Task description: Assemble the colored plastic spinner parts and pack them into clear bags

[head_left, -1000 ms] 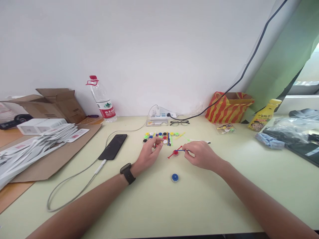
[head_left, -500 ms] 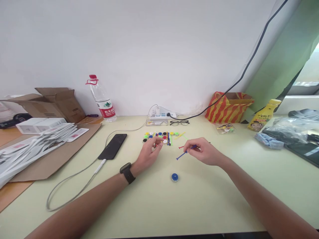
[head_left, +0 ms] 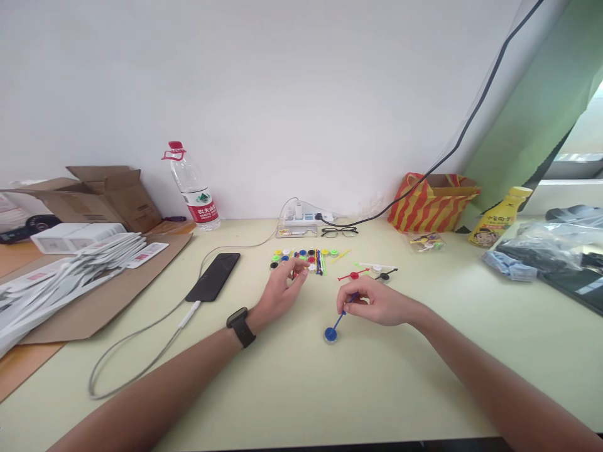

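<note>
My right hand (head_left: 370,302) pinches a blue plastic stick (head_left: 337,323). The stick slants down, and its lower end meets the top of a round blue disc (head_left: 330,335) with a clear base, lying on the table. My left hand (head_left: 281,284), with a black watch at the wrist, rests on the table, thumb and fingers curved but apart. It partly covers a group of small coloured discs (head_left: 277,252). Beside the discs lie several thin coloured sticks (head_left: 319,262). Beyond my right hand are a red disc with a stick across it (head_left: 354,275) and a similar black piece (head_left: 384,276).
A black phone (head_left: 213,277) on a grey cable lies left. Glasses (head_left: 339,232) and a power strip (head_left: 301,220) stand near the wall. Around the edges are a water bottle (head_left: 201,204), a cardboard box (head_left: 108,199), a striped bag (head_left: 428,207) and a yellow bottle (head_left: 497,220).
My right hand has moved down and toward me, bringing the blue stick's end to the blue disc. The red and black pieces behind it are now uncovered. My left hand stays put.
</note>
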The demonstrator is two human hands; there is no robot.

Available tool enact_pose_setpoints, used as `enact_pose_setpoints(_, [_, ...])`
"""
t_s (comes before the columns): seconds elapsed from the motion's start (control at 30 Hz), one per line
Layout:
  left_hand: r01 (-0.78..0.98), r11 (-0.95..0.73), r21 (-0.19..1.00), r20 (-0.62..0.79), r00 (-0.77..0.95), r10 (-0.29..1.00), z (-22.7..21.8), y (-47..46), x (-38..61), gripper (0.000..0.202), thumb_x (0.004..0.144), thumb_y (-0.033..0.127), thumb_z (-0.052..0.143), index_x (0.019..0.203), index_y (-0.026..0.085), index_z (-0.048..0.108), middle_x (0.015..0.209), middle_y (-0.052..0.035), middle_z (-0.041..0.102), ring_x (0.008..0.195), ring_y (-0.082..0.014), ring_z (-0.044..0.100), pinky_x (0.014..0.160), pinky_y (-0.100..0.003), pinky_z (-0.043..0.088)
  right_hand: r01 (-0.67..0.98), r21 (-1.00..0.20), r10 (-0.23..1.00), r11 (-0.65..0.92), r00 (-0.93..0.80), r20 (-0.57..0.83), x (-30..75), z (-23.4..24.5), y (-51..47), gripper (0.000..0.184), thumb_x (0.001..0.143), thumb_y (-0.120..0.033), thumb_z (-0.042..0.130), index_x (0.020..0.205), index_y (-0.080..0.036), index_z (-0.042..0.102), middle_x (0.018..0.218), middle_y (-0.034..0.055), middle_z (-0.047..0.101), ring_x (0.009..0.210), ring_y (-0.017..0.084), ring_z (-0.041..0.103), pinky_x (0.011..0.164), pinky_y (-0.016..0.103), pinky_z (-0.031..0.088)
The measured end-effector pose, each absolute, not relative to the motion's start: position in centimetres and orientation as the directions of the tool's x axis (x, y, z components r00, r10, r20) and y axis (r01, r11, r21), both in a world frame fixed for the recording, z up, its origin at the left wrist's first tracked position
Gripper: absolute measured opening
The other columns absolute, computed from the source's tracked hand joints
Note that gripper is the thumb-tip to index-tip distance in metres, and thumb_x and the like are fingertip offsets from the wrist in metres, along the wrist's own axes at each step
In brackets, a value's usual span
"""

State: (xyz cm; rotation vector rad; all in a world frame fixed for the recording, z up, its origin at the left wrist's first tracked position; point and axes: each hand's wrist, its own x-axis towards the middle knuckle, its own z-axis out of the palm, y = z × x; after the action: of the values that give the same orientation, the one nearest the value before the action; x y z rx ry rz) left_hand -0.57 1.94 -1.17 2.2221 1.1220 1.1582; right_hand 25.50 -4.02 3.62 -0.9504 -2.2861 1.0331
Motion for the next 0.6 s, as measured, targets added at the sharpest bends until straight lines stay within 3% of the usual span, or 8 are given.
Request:
enact_pose_setpoints(0.3, [0.474,-0.591,0.653,0.487,0.335,0.807,-1.3,1.9,-0.5,0.018,0.103,0.034,0.054,0.112,0.024,0.066,0.106,-0.0045,0.073,0.097,-0.0207,0.064,0.083,-0.035,0.049,0.466,-0.747,0.81,0.474,-0.564,0.162,25.6,2.7,-3.3,0.019,0.09,-0.015,0.053,0.089,-0.021,0.072,0.086,0.0033,0.071,0.075,0.017,0.059,0.064,0.027,0.044])
enact_pose_setpoints(0.43, [0.468,-0.592,0.656,0.487,0.337,0.806,-1.3,1.9,-0.5,0.018,0.103,0.034,0.054,0.112,0.024,0.066,0.104,-0.0042,0.073,0.096,-0.0206,0.065,0.083,-0.035,0.049,0.519,-0.728,0.869,0.449,-0.444,0.219,26.0,1.7,-2.4,0.018,0.093,-0.022,0.053,0.094,-0.02,0.071,0.084,0.0026,0.068,0.067,0.016,0.053,0.061,0.028,0.04])
enact_pose_setpoints(0.6, [0.466,-0.586,0.663,0.471,0.349,0.81,-1.0,1.7,-0.5,0.02,0.103,0.037,0.054,0.111,0.024,0.068,0.104,-0.0044,0.074,0.096,-0.0213,0.066,0.083,-0.035,0.049,0.432,-0.814,0.907,0.388,-0.336,0.254,25.9,1.1,-2.0,0.024,0.099,-0.028,0.047,0.1,-0.021,0.069,0.078,0.0007,0.059,0.067,0.016,0.048,0.061,0.028,0.038])
